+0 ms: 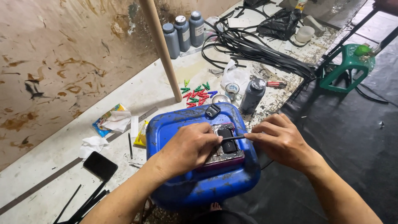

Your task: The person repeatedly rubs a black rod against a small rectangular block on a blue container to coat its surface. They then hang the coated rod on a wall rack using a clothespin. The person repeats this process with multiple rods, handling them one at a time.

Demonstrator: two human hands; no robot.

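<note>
Black strip (pixel 233 138) between both hands' fingers (pixel 253 135)

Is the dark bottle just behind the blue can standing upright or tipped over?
Upright: the dark bottle stands on its base, cap on top.

The left hand (pixel 188 149) presses on a small dark block (pixel 226 146) lying on top of a blue plastic can (pixel 195 182). The right hand (pixel 282 141) pinches a thin black strip (pixel 233 138) across the block. Coloured clothespins (pixel 197 93) and grey bottles (pixel 182 31) lie beyond.
</note>
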